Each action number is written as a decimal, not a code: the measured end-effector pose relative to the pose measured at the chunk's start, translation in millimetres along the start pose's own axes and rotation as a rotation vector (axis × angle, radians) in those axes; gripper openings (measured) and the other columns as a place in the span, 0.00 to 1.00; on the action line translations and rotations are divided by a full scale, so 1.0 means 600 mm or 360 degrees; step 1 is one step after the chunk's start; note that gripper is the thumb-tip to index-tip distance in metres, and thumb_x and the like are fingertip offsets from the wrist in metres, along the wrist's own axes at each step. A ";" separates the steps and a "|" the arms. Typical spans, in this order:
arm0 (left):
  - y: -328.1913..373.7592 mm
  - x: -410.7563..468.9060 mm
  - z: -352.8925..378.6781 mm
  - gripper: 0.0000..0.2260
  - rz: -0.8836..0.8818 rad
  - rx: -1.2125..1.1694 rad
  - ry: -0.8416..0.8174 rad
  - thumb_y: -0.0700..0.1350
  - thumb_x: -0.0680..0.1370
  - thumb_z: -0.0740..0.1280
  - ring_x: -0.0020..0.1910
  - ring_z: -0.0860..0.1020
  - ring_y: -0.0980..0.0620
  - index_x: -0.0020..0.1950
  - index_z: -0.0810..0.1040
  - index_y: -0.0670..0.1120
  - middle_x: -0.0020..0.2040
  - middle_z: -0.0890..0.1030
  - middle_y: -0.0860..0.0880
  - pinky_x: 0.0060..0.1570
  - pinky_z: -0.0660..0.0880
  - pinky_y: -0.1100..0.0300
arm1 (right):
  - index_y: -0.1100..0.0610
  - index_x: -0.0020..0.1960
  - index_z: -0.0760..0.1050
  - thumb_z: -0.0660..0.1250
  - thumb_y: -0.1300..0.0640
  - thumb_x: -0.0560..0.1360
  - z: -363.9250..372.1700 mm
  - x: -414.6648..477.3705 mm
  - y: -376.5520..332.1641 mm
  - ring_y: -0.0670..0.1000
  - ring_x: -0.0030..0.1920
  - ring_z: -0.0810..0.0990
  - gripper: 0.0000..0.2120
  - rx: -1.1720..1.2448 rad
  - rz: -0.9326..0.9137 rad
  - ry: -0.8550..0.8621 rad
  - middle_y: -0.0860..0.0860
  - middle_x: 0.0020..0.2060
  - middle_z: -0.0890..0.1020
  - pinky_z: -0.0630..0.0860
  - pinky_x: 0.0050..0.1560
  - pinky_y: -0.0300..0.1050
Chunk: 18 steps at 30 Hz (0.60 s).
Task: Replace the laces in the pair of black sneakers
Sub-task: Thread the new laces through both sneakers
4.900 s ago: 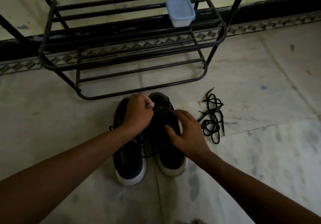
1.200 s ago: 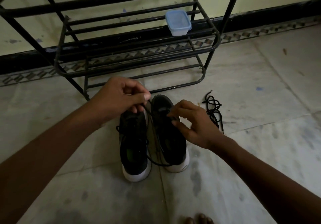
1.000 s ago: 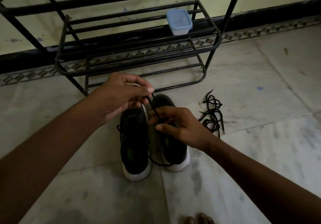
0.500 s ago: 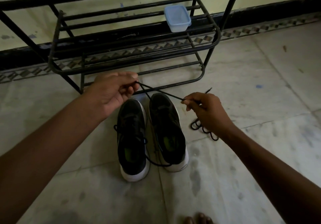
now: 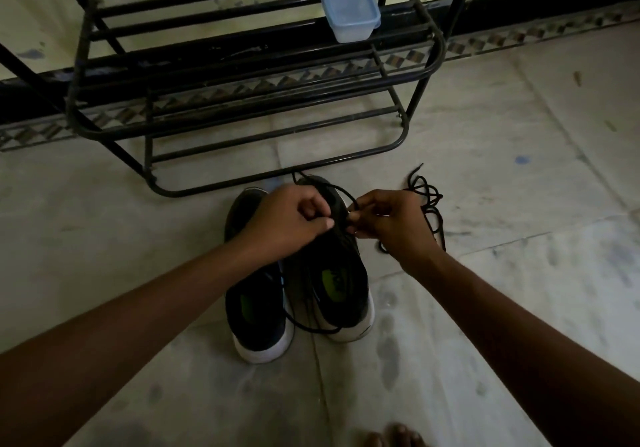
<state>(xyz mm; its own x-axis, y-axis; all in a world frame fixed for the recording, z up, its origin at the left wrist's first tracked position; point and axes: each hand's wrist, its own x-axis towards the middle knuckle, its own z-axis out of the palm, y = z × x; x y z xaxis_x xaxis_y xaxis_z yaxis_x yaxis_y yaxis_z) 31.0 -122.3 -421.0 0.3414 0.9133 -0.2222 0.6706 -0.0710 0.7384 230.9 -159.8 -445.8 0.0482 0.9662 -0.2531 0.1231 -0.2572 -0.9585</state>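
While the left hand (image 5: 287,219) pinches a black lace (image 5: 341,193) between thumb and finger, the right hand (image 5: 391,226) pinches the same lace just beside it. Both hands are closed on the lace, close together above the far end of the right sneaker (image 5: 334,273). The lace looks thin, soft and light. It bends any way and can slip, so I think it is best to hold it near its end and pull gently. The sneakers look light too and may slide on the smooth floor (image 5: 519,308).

I count two sneakers side by side, the right one and the left sneaker (image 5: 256,308). More lace loops out by their near ends. One messy pile of loose lace (image 5: 429,204) lies just right of the right hand. I cannot tell how many laces are in it. Farther off stands one black metal shoe rack (image 5: 74,100), with one plastic box (image 5: 349,10) on it.
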 end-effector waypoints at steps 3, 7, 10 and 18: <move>-0.016 -0.008 0.016 0.05 0.0096 0.0173 -0.0002 0.49 0.74 0.77 0.37 0.78 0.59 0.43 0.83 0.57 0.44 0.77 0.55 0.39 0.70 0.67 | 0.72 0.50 0.79 0.72 0.71 0.73 0.006 -0.001 0.005 0.56 0.40 0.85 0.07 0.0106 0.0014 -0.0014 0.69 0.42 0.83 0.84 0.38 0.43; -0.030 -0.004 0.024 0.06 0.0117 0.0267 0.0103 0.48 0.72 0.78 0.40 0.72 0.61 0.43 0.84 0.58 0.46 0.71 0.57 0.40 0.65 0.70 | 0.70 0.51 0.79 0.73 0.70 0.73 0.006 0.007 0.016 0.59 0.43 0.85 0.08 0.0121 0.0013 -0.0040 0.69 0.44 0.83 0.85 0.44 0.49; -0.036 0.001 0.035 0.07 0.0052 0.0231 0.0136 0.46 0.72 0.78 0.41 0.71 0.62 0.45 0.85 0.56 0.46 0.71 0.57 0.40 0.65 0.71 | 0.67 0.49 0.80 0.74 0.68 0.73 0.009 0.016 0.021 0.53 0.41 0.84 0.07 0.0024 -0.0024 -0.0094 0.65 0.42 0.84 0.80 0.40 0.38; -0.040 0.003 0.051 0.08 -0.0018 0.0016 0.0222 0.41 0.72 0.79 0.40 0.75 0.68 0.46 0.85 0.53 0.43 0.72 0.61 0.40 0.68 0.79 | 0.63 0.47 0.81 0.76 0.66 0.72 0.010 0.020 0.028 0.55 0.42 0.86 0.06 -0.0212 -0.0221 -0.0125 0.56 0.39 0.85 0.84 0.46 0.48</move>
<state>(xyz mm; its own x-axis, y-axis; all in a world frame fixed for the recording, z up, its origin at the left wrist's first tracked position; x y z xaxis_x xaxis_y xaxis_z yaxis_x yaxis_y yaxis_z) 35.5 -131.1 -458.6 0.2390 0.9610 -0.1393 0.6806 -0.0635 0.7299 227.7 -152.3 -465.5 -0.0552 0.9894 -0.1343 0.2537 -0.1162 -0.9603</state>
